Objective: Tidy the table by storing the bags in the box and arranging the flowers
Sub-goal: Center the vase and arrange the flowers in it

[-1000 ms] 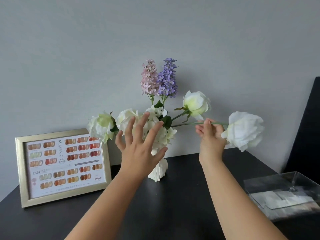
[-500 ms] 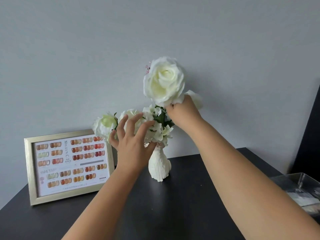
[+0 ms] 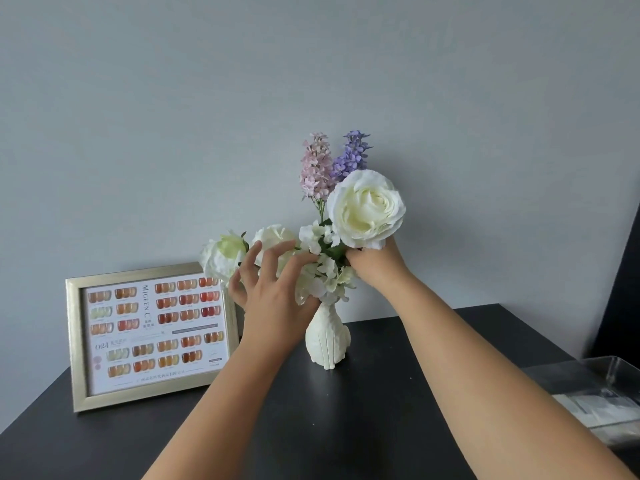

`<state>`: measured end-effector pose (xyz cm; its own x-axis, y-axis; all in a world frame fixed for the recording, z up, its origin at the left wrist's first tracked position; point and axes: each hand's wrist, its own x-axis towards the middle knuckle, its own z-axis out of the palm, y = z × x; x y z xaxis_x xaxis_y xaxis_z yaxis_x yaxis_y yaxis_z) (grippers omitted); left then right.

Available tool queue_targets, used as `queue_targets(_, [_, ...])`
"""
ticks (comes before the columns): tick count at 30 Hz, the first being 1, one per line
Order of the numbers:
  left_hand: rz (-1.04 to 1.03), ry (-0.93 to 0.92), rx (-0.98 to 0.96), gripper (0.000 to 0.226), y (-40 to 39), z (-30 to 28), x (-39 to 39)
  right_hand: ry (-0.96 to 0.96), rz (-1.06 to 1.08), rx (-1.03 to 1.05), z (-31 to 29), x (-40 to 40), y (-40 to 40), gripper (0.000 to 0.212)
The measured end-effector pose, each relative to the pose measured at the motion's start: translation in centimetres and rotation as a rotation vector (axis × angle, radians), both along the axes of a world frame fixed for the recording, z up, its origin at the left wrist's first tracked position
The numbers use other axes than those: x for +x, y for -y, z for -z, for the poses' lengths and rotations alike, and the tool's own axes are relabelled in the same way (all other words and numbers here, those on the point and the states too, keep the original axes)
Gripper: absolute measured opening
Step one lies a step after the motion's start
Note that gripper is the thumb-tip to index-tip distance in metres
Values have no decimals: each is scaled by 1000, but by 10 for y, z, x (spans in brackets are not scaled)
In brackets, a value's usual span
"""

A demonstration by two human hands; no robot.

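Note:
A small white ribbed vase [image 3: 327, 339] stands on the black table [image 3: 398, 393] and holds a bunch of flowers. A pink spike [image 3: 316, 168] and a purple spike [image 3: 351, 154] rise at the back; two white roses [image 3: 225, 252] lean out to the left. My right hand [image 3: 375, 263] grips the stem just under a large white rose [image 3: 365, 209], holding it upright at the right of the bunch. My left hand [image 3: 273, 292] has its fingers spread against the small white blossoms [image 3: 320, 268] above the vase neck.
A gold-framed colour chart [image 3: 149, 336] leans against the grey wall at the left. A clear plastic box [image 3: 595, 393] with white bags inside sits at the right edge. A dark panel [image 3: 623, 299] stands at the far right.
My right hand swung the large white rose from out at the right up and over, then lowered it into the right side of the bunch. My left hand stayed against the blossoms.

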<state>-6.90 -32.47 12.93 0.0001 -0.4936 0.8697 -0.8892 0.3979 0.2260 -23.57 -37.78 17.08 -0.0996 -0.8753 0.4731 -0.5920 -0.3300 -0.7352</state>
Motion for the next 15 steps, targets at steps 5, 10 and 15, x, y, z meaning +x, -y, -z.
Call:
queue_targets(5, [36, -55, 62, 52, 2, 0, 5, -183, 7, -7, -10, 2, 3, 32])
queue_targets(10, [54, -57, 80, 50, 1, 2, 10, -348, 57, 1, -14, 8, 7, 22])
queue_targets(15, [49, -63, 93, 48, -1, 1, 11, -398, 39, -12, -12, 11, 3, 19])
